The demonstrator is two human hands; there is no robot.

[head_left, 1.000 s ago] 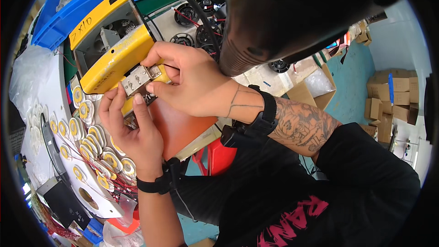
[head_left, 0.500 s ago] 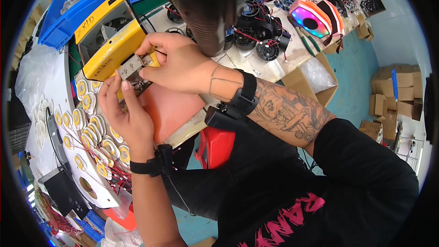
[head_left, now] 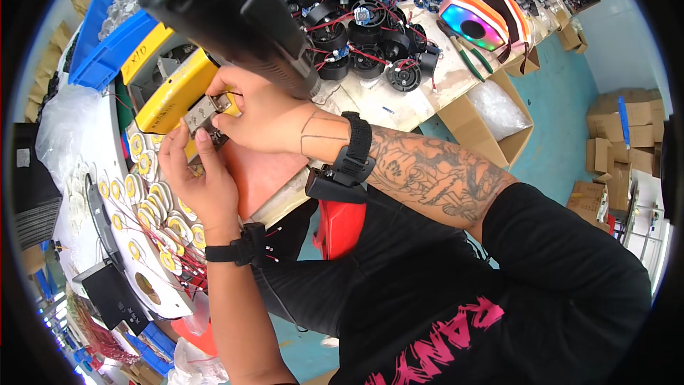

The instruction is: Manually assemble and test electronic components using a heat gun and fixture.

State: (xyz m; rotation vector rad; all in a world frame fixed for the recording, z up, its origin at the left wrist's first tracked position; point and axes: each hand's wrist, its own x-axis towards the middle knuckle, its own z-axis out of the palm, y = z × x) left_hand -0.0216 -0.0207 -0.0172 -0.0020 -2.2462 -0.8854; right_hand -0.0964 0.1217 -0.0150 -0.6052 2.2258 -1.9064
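Observation:
A yellow machine [head_left: 171, 100] stands at the upper left, with a small metal fixture [head_left: 201, 115] on its near side. My right hand [head_left: 267, 117] reaches in from the right, thumb and fingers closed at the fixture's right end, by a thin dark wire. What they pinch is too small to make out. From below, my left hand [head_left: 203, 189] comes up to the fixture's lower left end. Its thumb and fingertips are drawn together there, and what lies between them is hidden. An orange-pink sheet [head_left: 267, 175] lies just below the right hand.
A dark cylindrical object [head_left: 235, 18] hangs close over the machine. White discs with yellow rings [head_left: 153, 207] and red wires lie at left. Black round parts [head_left: 367, 60], green-handled pliers [head_left: 467, 57] and a lit device [head_left: 474, 21] are at right. A blue bin [head_left: 110, 53] sits behind.
The whole view has shifted a little, and the dark cylindrical object now appears farther left, covering more of the yellow machine. Both hands stay at the metal fixture with nearly the same grip.

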